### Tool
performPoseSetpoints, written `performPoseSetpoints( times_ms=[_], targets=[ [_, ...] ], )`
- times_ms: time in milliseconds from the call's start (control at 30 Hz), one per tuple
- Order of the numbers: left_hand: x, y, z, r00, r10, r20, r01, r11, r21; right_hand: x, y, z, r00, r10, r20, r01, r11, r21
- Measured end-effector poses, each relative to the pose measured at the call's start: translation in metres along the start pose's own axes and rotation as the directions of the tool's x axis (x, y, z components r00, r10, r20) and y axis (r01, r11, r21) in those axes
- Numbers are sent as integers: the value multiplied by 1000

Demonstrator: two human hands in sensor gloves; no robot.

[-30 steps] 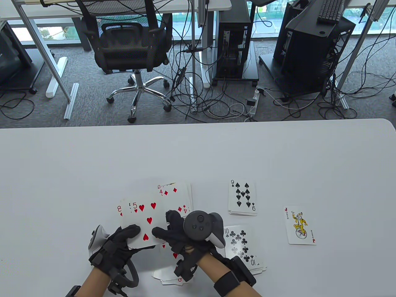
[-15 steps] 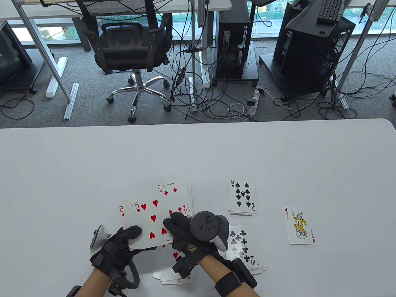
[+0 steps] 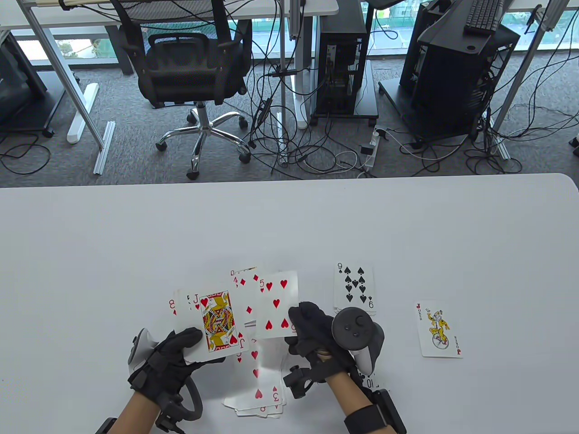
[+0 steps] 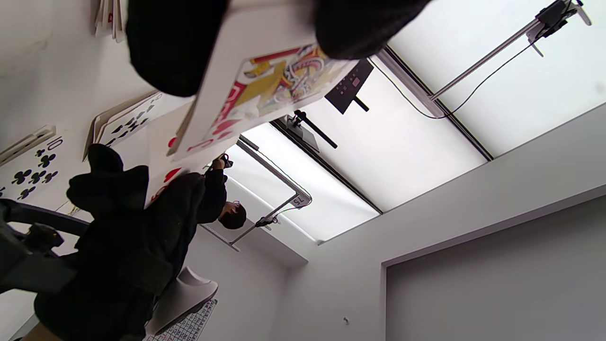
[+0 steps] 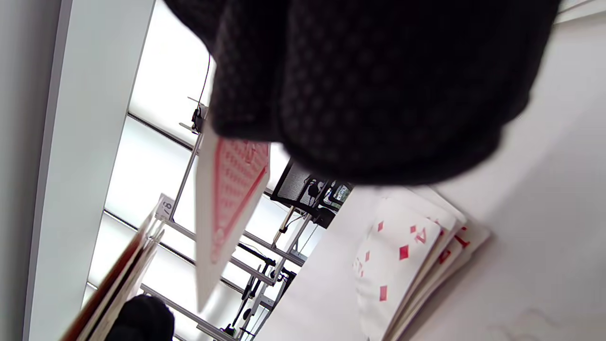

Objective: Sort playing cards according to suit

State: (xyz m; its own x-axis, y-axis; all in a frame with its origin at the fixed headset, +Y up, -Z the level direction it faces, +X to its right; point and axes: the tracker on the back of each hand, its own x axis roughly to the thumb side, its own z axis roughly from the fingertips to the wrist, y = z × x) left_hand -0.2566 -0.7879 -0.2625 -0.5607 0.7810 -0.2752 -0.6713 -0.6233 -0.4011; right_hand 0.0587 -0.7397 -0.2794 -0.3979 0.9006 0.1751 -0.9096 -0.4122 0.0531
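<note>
My left hand grips a small stack of cards with the jack of hearts face up on top; the jack shows between my fingers in the left wrist view. My right hand pinches the five of hearts by its lower right corner, holding it above the table between the piles; its red back shows in the right wrist view. Face-up piles lie on the table: diamonds, hearts topped by a three, spades, and clubs, mostly hidden under my right wrist.
A joker lies alone at the right. The white table stretches wide beyond the piles. Behind the far edge are an office chair, cables and computer towers on the floor.
My right hand has pulled the five of hearts off the left hand's stack and carried it right and slightly away. The jack of hearts now shows on top of the stack.
</note>
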Motion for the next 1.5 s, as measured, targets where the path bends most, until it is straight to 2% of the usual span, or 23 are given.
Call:
performPoseSetpoints(
  times_ms=[100,200,300,600,767,833,867,967,1033,1133,1233,1500],
  targets=[
    [-2,1,0,1000,-2,-11,2,1000,8,-5,14,12,997,64,-49,-54,981,186],
    [-3,2,1,1000,0,-17,0,1000,12,-5,32,22,975,215,-52,-191,939,286],
    [-3,2,1,1000,-2,-17,2,1000,16,-3,49,28,909,417,-3,-387,846,367],
    [-5,3,2,999,-1,-32,2,1000,17,8,71,41,717,680,153,-669,610,424],
    [-4,4,2,1000,-5,-31,5,1000,13,10,76,43,663,724,190,-714,535,452],
    [-4,4,2,1000,-5,-30,5,1000,11,11,74,42,678,711,186,-707,562,430],
    [-5,4,2,999,-4,-32,5,1000,9,13,71,41,704,686,183,-688,596,413],
    [-6,2,2,999,-5,-40,5,1000,-3,20,61,39,805,566,177,-591,748,301],
    [-8,-1,1,999,-12,-50,11,1000,-14,26,52,36,895,407,184,-443,863,243],
    [-11,-4,1,998,-16,-62,14,1000,-27,28,44,37,978,155,142,-183,959,216],
    [-16,-8,0,996,-26,-83,23,999,-43,25,42,38,989,33,146,-58,984,170],
    [-28,-20,-1,990,-47,-137,34,995,-94,25,51,43,974,103,201,-140,975,174]
  ],
)
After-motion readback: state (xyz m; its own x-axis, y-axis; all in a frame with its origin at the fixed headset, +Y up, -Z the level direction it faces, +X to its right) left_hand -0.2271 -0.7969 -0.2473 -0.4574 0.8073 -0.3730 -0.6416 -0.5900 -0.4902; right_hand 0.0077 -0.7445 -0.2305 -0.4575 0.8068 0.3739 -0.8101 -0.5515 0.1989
